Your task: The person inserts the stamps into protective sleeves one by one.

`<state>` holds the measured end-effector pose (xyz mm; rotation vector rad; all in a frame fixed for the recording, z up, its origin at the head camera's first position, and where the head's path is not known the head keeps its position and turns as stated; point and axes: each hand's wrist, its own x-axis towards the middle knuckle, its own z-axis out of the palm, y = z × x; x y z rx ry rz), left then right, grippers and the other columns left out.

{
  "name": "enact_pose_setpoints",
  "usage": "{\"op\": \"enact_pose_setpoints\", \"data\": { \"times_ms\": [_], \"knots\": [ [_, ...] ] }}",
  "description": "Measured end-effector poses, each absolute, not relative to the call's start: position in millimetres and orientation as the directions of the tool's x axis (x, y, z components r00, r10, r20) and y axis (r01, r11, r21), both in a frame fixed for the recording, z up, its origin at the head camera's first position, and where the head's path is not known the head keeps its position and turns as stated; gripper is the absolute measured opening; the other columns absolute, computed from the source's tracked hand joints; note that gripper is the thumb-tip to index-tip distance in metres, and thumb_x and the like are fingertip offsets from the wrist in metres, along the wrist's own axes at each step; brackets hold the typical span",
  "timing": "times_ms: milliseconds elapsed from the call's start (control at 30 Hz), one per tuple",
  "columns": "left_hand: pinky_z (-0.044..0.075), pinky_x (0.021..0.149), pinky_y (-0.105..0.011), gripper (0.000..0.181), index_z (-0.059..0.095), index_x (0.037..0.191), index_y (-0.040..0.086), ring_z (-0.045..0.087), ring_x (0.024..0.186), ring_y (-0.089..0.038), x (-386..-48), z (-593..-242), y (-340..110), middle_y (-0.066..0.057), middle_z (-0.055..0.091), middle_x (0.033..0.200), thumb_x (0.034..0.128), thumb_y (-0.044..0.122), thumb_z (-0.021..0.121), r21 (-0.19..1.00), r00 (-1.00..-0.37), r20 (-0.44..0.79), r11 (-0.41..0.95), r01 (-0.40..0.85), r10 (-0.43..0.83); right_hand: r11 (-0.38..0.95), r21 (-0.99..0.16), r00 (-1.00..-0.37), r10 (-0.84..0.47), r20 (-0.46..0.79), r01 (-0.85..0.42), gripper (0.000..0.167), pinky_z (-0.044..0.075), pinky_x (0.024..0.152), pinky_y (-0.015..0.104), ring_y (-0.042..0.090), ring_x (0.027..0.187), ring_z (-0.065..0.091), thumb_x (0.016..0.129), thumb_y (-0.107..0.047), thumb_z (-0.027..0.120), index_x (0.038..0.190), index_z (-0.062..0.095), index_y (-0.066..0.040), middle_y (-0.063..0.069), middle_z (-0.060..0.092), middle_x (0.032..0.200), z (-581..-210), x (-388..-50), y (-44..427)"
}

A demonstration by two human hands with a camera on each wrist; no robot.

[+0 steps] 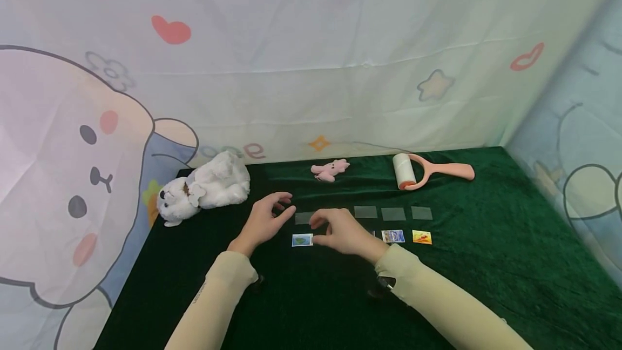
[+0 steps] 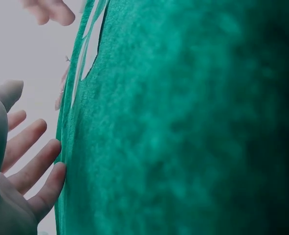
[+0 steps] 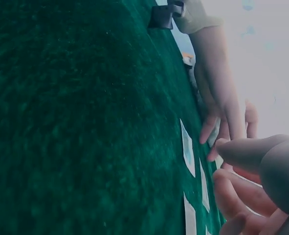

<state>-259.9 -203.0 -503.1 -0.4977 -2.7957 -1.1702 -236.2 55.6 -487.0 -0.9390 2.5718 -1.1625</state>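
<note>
My left hand [image 1: 266, 219] hovers over the green cloth left of the small cards, its fingers loosely bent and apart from the thumb. Nothing shows in its grasp; the left wrist view has its fingers [image 2: 35, 174] spread. Just right of a blue-green picture card [image 1: 302, 240], my right hand [image 1: 344, 232] hangs above the rows with thumb and fingers bent and parted, holding nothing that I can see. A purple-blue card [image 1: 393, 236] and a yellow card [image 1: 422, 237] lie farther right. Behind them is a row of clear rectangles, including one beside my left hand [image 1: 303, 218]. My right hand hides part of both rows.
A white plush dog [image 1: 214, 185] lies at the back left. At the back middle is a small pink plush toy [image 1: 330, 169]. A lint roller [image 1: 427, 172] with a pink handle lies at the back right. A printed curtain [image 1: 311, 58] hangs behind the table.
</note>
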Motion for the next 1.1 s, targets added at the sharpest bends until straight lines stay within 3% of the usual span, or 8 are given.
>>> {"op": "enact_pose_setpoints", "data": {
  "times_ms": [100,333,567,700,933,1100],
  "knots": [
    [0.058,0.091,-0.048,0.039,0.064,0.138,0.011,0.068,0.112,-0.025,-261,-505,-202,-0.007,0.07,0.127,0.1053,0.033,0.066,0.696,-0.946,0.172,0.645,0.314,0.275,0.523,-0.717,-0.801,-0.593,0.081,-0.46,0.031,0.056,0.069,0.029,0.01,0.076,0.064,0.093,-0.016,0.082,0.121,0.071,-0.008,0.005,0.075,0.116,-489,-236,50],
    [0.056,0.097,-0.049,0.038,0.065,0.136,0.011,0.069,0.109,-0.024,-264,-506,-200,-0.007,0.071,0.124,0.1054,0.032,0.066,0.728,-0.947,0.162,0.614,0.305,0.279,0.586,-0.671,-0.821,-0.568,0.06,-0.455,0.031,0.055,0.096,0.041,0.018,0.108,0.068,0.089,-0.018,0.086,0.116,0.072,-0.012,0.002,0.074,0.113,-496,-237,41],
    [0.055,0.098,-0.05,0.038,0.065,0.137,0.012,0.069,0.109,-0.024,-266,-508,-200,-0.006,0.071,0.124,0.1051,0.033,0.066,0.729,-0.95,0.152,0.618,0.294,0.272,0.616,-0.651,-0.836,-0.547,0.052,-0.444,0.036,0.054,0.099,0.045,0.023,0.115,0.067,0.087,-0.019,0.087,0.12,0.072,-0.014,0.004,0.073,0.12,-497,-234,35],
    [0.056,0.097,-0.05,0.038,0.065,0.136,0.011,0.069,0.108,-0.024,-267,-509,-200,-0.006,0.072,0.123,0.1049,0.033,0.066,0.733,-0.949,0.16,0.611,0.299,0.273,0.635,-0.635,-0.845,-0.532,0.055,-0.441,0.036,0.055,0.098,0.044,0.022,0.114,0.067,0.088,-0.019,0.087,0.121,0.071,-0.015,0.003,0.073,0.119,-498,-233,33],
    [0.056,0.096,-0.049,0.037,0.066,0.135,0.011,0.069,0.107,-0.023,-267,-510,-201,-0.006,0.072,0.122,0.1046,0.032,0.067,0.733,-0.951,0.154,0.615,0.291,0.266,0.641,-0.636,-0.854,-0.517,0.055,-0.429,0.034,0.054,0.086,0.038,0.015,0.097,0.064,0.088,-0.017,0.087,0.118,0.072,-0.016,-0.002,0.071,0.104,-499,-234,31],
    [0.056,0.096,-0.048,0.037,0.066,0.135,0.011,0.069,0.108,-0.023,-267,-510,-201,-0.006,0.071,0.123,0.1046,0.032,0.067,0.734,-0.95,0.156,0.612,0.294,0.27,0.62,-0.666,-0.852,-0.521,0.046,-0.416,0.023,0.054,0.079,0.033,0.01,0.087,0.063,0.092,-0.016,0.083,0.113,0.073,-0.015,-0.005,0.07,0.097,-499,-236,33]
  ]
}}
